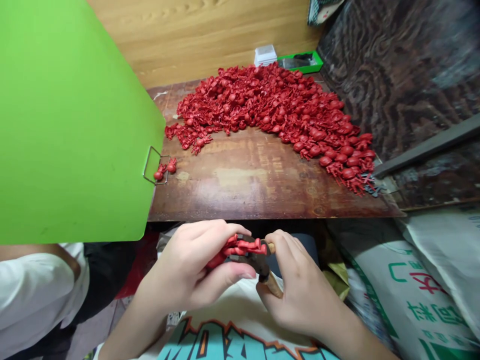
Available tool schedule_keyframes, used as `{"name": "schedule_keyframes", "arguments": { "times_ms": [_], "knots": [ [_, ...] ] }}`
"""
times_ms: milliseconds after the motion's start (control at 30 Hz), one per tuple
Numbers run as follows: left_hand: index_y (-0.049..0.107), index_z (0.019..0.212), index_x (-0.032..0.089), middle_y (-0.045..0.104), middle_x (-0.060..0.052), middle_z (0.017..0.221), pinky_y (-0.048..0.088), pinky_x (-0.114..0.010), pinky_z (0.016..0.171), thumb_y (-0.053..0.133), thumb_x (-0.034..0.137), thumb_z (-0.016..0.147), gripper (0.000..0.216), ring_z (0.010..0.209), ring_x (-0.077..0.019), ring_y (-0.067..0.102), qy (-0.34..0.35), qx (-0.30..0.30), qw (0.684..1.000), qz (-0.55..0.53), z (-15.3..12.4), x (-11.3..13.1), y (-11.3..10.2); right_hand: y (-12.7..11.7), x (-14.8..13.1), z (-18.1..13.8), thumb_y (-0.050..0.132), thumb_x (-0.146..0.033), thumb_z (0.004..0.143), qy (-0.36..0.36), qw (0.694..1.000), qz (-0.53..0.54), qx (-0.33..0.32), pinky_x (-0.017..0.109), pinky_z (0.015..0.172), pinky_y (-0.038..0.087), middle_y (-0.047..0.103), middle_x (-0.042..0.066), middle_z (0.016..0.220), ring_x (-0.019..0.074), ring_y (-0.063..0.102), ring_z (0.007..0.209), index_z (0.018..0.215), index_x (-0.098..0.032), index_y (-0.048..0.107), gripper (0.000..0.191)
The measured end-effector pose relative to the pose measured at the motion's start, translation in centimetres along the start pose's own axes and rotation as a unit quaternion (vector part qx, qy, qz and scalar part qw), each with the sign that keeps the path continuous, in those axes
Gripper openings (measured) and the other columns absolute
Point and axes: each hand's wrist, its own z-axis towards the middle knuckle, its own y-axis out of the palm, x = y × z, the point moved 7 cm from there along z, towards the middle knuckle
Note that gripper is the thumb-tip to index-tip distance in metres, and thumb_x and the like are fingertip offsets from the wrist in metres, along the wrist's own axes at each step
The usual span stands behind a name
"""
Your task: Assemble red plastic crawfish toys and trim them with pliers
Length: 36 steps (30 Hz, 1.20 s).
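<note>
My left hand point(198, 265) is closed around a small red plastic figure point(240, 247) with a rounded end and jointed limbs, just past the table's front edge. In my right hand point(300, 282) is a pair of pliers point(273, 285) with wood-coloured handles. Its dark metal jaws lie at the red figure, between my two hands; whether they bite on it I cannot tell. Part of the figure is hidden by my left fingers. A large heap of similar red pieces point(262, 100) spreads over the back and right of the brown wooden table point(232, 195).
A large green panel point(75, 125) stands at the left, with a wire bracket point(144, 170) and two red figures point(165, 169) by it. A green tray point(315, 62) and white box point(265, 54) sit behind the heap. White sacks point(405, 270) lie at right; another person's sleeve point(33, 295) shows left.
</note>
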Motion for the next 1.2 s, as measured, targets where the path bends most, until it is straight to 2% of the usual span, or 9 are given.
{"name": "schedule_keyframes", "arguments": {
  "times_ms": [200,533,667,767,867,1000,1100,1200],
  "knots": [
    [0.068,0.113,0.011,0.069,-0.003,0.082,0.047,-0.026,0.063,0.061,0.045,0.104,0.036,0.071,-0.0145,0.065,-0.027,-0.028,0.999,0.001,0.2,0.1,0.5,0.3,0.2,-0.1,0.057,-0.020,0.078,0.004,1.000,0.023,0.012,0.041,0.070,0.049,0.055,0.007,0.091,0.0279,0.056,0.083,0.101,-0.021,0.050,0.024],
    [0.068,0.110,0.011,0.070,-0.003,0.082,0.048,-0.026,0.062,0.060,0.043,0.105,0.033,0.070,-0.0156,0.065,-0.035,-0.052,0.997,0.036,0.5,0.7,0.9,0.5,0.3,-0.5,0.058,-0.016,0.075,0.005,0.998,0.058,0.026,0.035,0.066,0.044,0.054,0.003,0.087,0.0240,0.055,0.078,0.098,-0.023,0.046,0.027],
    [0.067,0.118,0.012,0.073,-0.003,0.086,0.049,-0.024,0.063,0.063,0.047,0.102,0.039,0.068,-0.0136,0.065,-0.037,-0.036,0.998,0.036,0.7,0.8,1.0,0.8,0.9,-0.2,0.057,-0.014,0.078,0.031,0.993,0.108,-0.022,0.041,0.079,0.051,0.054,0.006,0.101,0.0264,0.058,0.093,0.107,-0.023,0.046,0.032],
    [0.064,0.130,0.013,0.071,0.001,0.082,0.049,-0.022,0.063,0.062,0.059,0.099,0.055,0.061,-0.0117,0.061,-0.033,-0.017,0.999,0.000,0.6,0.7,1.0,1.4,0.9,-0.1,0.058,-0.020,0.087,0.026,0.980,0.185,-0.064,0.046,0.095,0.053,0.054,0.010,0.116,0.0276,0.058,0.108,0.120,-0.022,0.047,0.035],
    [0.057,0.144,0.015,0.069,0.003,0.078,0.052,-0.023,0.065,0.059,0.065,0.097,0.069,0.061,-0.0123,0.062,-0.051,-0.011,0.998,-0.028,0.5,0.0,1.2,2.3,0.9,-0.2,0.059,-0.029,0.096,0.010,0.964,0.247,-0.093,0.045,0.108,0.051,0.054,0.011,0.131,0.0275,0.057,0.124,0.137,-0.025,0.044,0.044],
    [0.053,0.150,0.018,0.077,-0.003,0.096,0.056,-0.026,0.076,0.063,0.051,0.102,0.059,0.079,-0.0169,0.071,-0.103,-0.057,0.993,-0.014,0.3,-1.3,1.8,4.0,1.5,-0.8,0.056,-0.037,0.101,-0.012,0.945,0.284,-0.159,0.041,0.112,0.050,0.054,0.011,0.143,0.0276,0.055,0.136,0.148,-0.028,0.036,0.053],
    [0.057,0.145,0.021,0.078,-0.002,0.099,0.055,-0.025,0.075,0.064,0.036,0.103,0.046,0.078,-0.0152,0.071,-0.140,-0.065,0.988,-0.032,-0.4,-2.1,1.5,3.7,3.4,-1.1,0.056,-0.034,0.099,0.019,0.971,0.218,-0.096,0.043,0.111,0.050,0.055,0.012,0.134,0.0274,0.058,0.129,0.138,-0.024,0.042,0.043],
    [0.060,0.131,0.023,0.072,0.002,0.090,0.051,-0.022,0.069,0.066,0.028,0.100,0.031,0.073,-0.0121,0.066,-0.153,-0.012,0.988,-0.026,-1.5,-2.8,0.1,2.6,5.8,-1.6,0.052,-0.034,0.101,0.053,0.986,0.157,-0.023,0.040,0.099,0.055,0.059,0.010,0.118,0.0242,0.063,0.110,0.126,-0.022,0.048,0.028]
  ]
}}
